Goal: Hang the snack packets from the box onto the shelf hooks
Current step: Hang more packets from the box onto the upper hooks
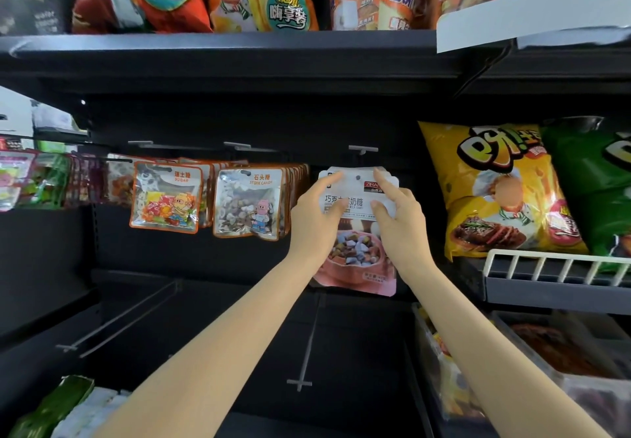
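Note:
A white and pink candy packet (355,266) is held up flat against the dark back panel, just below a shelf hook (362,149). My left hand (316,215) grips the packet's upper left side, index finger reaching toward its top edge. My right hand (397,213) grips the upper right side. The small hang hole (358,177) near the packet's top shows between my fingers, a little under the hook's tip. More packets seem stacked behind the front one. The box is out of view.
Orange-edged candy packets (165,196) (249,207) hang on hooks to the left. Yellow (495,191) and green chip bags (594,181) stand on a white wire-fronted shelf (553,263) at right. Bare hooks (307,345) (119,321) stick out on the lower level. Snack bags fill the upper shelf (218,48).

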Demonstrator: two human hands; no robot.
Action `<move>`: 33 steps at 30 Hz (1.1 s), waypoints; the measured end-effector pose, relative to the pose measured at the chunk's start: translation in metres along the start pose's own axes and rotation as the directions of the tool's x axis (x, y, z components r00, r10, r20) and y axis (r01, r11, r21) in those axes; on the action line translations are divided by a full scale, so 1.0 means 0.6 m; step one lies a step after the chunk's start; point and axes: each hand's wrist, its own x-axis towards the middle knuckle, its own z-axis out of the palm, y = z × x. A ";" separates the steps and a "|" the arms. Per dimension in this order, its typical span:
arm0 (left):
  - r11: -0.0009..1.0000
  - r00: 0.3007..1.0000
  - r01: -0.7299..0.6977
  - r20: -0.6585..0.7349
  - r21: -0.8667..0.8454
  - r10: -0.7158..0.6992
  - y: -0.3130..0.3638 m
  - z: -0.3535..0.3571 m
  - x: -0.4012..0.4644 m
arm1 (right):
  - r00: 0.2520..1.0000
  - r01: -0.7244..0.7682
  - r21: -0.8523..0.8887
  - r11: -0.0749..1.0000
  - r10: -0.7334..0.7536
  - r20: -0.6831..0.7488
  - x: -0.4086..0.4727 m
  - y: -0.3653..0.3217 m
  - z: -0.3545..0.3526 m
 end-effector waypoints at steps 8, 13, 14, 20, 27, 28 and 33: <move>0.952 0.997 0.021 0.064 0.306 -0.042 -0.030 0.016 0.022 | 1.000 0.001 -0.195 0.981 0.002 0.018 0.019 0.020 0.018; 0.933 0.987 0.047 0.124 0.356 -0.098 -0.038 0.029 0.029 | 0.999 0.044 -0.392 0.919 -0.039 0.021 0.027 0.036 0.034; 0.933 0.985 0.053 0.133 0.357 -0.107 -0.040 0.032 0.027 | 0.999 0.050 -0.427 0.903 -0.043 0.025 0.028 0.037 0.036; 0.931 0.999 0.013 0.038 0.365 -0.028 -0.040 0.036 0.016 | 0.998 0.048 -0.573 0.818 -0.056 0.004 0.017 0.034 0.038; 0.886 0.993 -0.074 -0.052 0.458 0.109 -0.026 0.008 0.002 | 0.985 0.162 -0.304 0.939 -0.174 -0.012 -0.009 0.018 0.042; 0.875 0.990 -0.094 -0.044 0.475 0.130 -0.021 -0.002 -0.004 | 0.984 0.174 -0.233 0.957 -0.175 0.019 -0.014 0.012 0.045; 0.806 0.971 -0.160 -0.057 0.571 0.233 -0.013 -0.089 -0.050 | 0.968 0.232 0.034 0.972 -0.235 0.094 -0.053 -0.036 0.080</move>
